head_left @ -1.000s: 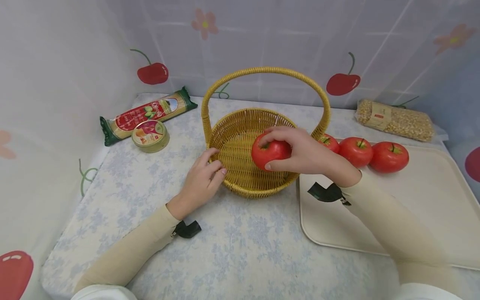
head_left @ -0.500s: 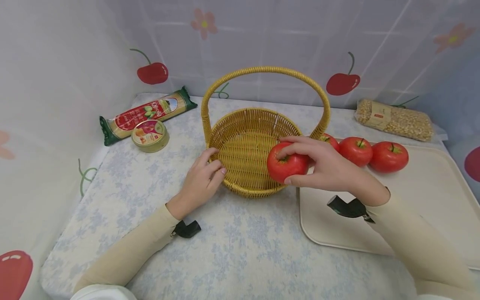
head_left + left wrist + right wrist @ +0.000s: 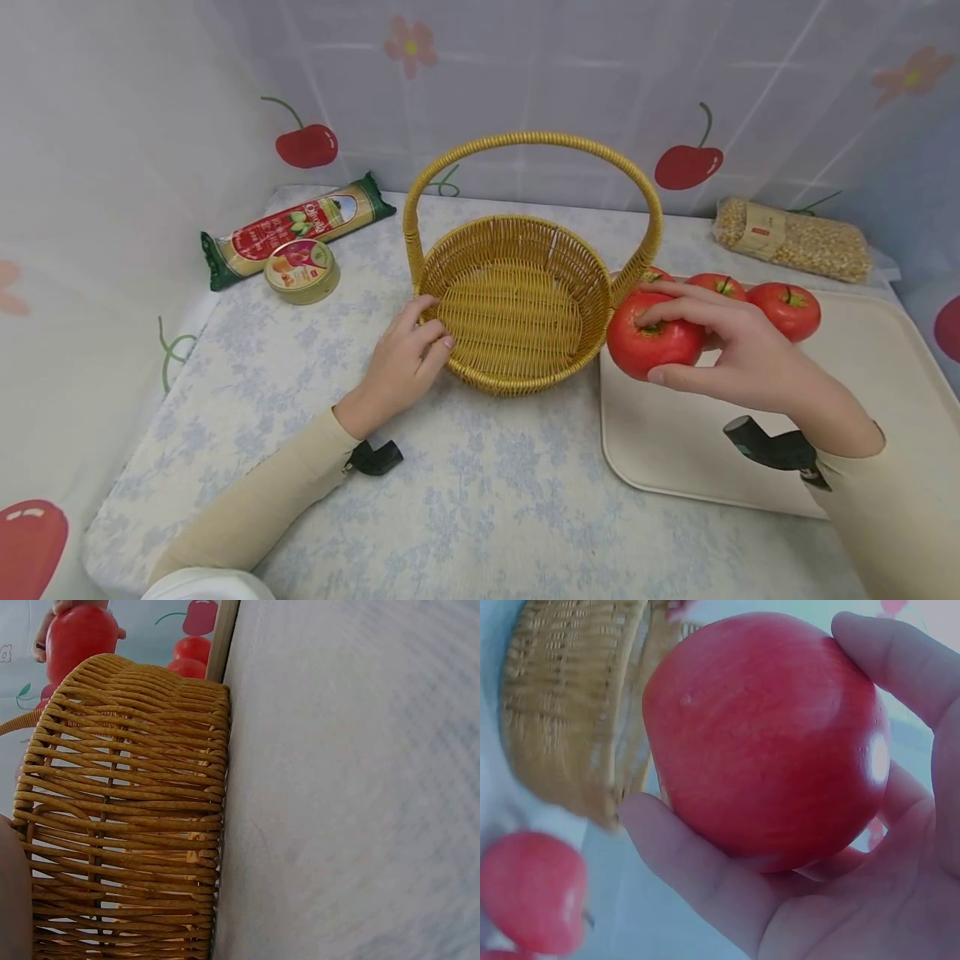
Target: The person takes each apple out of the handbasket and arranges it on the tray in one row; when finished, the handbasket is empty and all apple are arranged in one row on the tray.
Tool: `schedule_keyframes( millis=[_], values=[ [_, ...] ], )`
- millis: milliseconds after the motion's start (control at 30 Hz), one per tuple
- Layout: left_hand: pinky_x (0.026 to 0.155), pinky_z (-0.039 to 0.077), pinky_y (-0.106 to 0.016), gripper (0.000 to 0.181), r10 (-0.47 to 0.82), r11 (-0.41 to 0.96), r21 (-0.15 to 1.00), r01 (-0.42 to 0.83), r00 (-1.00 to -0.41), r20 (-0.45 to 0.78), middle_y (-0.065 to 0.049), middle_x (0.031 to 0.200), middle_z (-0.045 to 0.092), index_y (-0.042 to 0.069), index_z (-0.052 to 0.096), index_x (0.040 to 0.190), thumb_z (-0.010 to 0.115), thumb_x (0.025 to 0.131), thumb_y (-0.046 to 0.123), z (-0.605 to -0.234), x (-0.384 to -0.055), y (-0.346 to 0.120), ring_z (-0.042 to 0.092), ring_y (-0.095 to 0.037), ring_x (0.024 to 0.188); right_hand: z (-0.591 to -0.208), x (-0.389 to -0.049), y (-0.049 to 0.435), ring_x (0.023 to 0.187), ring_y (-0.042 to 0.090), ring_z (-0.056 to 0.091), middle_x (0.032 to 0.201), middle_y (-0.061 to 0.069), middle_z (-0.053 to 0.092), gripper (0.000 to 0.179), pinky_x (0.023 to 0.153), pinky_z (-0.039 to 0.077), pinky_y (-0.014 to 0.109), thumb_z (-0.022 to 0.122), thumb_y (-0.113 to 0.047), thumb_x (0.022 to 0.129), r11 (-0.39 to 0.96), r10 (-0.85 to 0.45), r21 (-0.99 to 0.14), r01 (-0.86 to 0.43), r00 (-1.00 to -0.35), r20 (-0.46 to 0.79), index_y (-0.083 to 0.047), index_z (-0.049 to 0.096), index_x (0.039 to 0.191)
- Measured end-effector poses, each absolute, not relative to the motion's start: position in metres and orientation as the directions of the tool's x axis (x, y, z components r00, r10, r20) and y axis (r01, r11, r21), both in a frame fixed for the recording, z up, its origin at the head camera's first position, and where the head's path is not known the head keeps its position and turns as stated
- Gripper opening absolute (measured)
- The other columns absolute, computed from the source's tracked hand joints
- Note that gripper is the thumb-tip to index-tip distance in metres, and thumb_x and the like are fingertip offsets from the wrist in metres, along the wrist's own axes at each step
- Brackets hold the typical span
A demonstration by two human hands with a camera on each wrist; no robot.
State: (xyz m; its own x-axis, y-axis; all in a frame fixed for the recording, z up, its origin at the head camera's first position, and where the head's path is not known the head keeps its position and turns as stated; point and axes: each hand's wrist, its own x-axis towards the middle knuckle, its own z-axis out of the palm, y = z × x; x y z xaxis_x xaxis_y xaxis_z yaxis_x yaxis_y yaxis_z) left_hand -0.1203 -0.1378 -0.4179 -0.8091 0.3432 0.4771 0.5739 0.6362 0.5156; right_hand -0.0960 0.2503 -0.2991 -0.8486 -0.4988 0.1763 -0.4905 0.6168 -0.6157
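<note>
My right hand (image 3: 750, 354) grips a red apple (image 3: 651, 340) with thumb and fingers round its sides. It is held just right of the basket, over the tray's left part. In the right wrist view the apple (image 3: 769, 742) fills the middle, its skin streaked and shiny. My left hand (image 3: 397, 362) holds the near-left rim of a round yellow wicker basket (image 3: 517, 385) with curled fingers. Nothing lies in the basket, and its tall handle stands upright. In the left wrist view the woven basket wall (image 3: 127, 825) is close up.
A beige tray (image 3: 660, 458) on the right bears several red apples (image 3: 786, 310) along its far-left part. A bag of corn kernels (image 3: 817, 246) lies behind it. At the back left are a spaghetti packet (image 3: 262, 237) and a round tin (image 3: 300, 279).
My right hand has carried the apple rightward, from above the basket's inside out past its right rim to over the tray. The left hand and the basket have stayed put.
</note>
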Motion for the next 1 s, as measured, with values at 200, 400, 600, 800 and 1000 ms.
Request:
schedule_keyframes(
  millis=[200,400,600,800,1000],
  values=[
    [0.093,0.05,-0.055,0.023,0.343,0.634,0.507,0.584,-0.8,0.492,-0.027,0.137,0.056,0.008,0.064,0.083,0.052,0.1,0.018,-0.42,-0.12,-0.138,0.06,-0.044,0.118,-0.306,-0.09,0.284,0.118,-0.001,0.05,0.136,-0.02,0.054,0.063,0.07,0.052,0.01,0.088,0.009,0.066,0.624,-0.405,-0.627,-0.466,-0.879,0.25,-0.01,0.069,0.123],
    [0.091,0.05,-0.055,0.025,0.34,0.636,0.509,0.581,-0.802,0.49,-0.027,0.136,0.056,0.009,0.064,0.083,0.05,0.101,0.019,-0.42,-0.121,-0.138,0.061,-0.044,0.117,-0.307,-0.087,0.317,0.115,-0.004,0.045,0.136,-0.03,0.046,0.06,0.072,0.045,0.0,0.082,0.013,0.073,0.661,-0.201,-0.674,-0.33,-0.943,0.265,-0.004,0.065,0.129],
    [0.093,0.05,-0.055,0.025,0.343,0.636,0.502,0.586,-0.798,0.496,-0.027,0.135,0.057,0.009,0.064,0.083,0.05,0.1,0.019,-0.42,-0.12,-0.138,0.06,-0.043,0.118,-0.306,-0.085,0.347,0.106,-0.006,0.046,0.126,-0.029,0.046,0.065,0.073,0.042,-0.003,0.07,0.015,0.084,0.655,0.013,-0.728,-0.201,-0.961,0.277,-0.021,0.062,0.137],
    [0.095,0.049,-0.056,0.023,0.344,0.635,0.506,0.584,-0.8,0.492,-0.027,0.137,0.056,0.009,0.064,0.084,0.051,0.1,0.018,-0.419,-0.12,-0.138,0.059,-0.043,0.121,-0.318,-0.092,0.377,0.107,-0.004,0.046,0.125,-0.027,0.051,0.063,0.076,0.042,-0.003,0.064,0.017,0.087,0.58,0.165,-0.799,-0.16,-0.937,0.307,-0.019,0.062,0.14],
    [0.097,0.049,-0.056,0.024,0.347,0.637,0.507,0.58,-0.803,0.484,-0.027,0.137,0.056,0.009,0.065,0.084,0.051,0.1,0.019,-0.419,-0.12,-0.138,0.059,-0.042,0.122,-0.328,-0.093,0.404,0.106,-0.01,0.038,0.13,-0.031,0.044,0.062,0.075,0.036,-0.006,0.065,-0.002,0.095,0.643,0.303,-0.765,0.022,-0.925,0.228,-0.029,0.052,0.149]
  ],
)
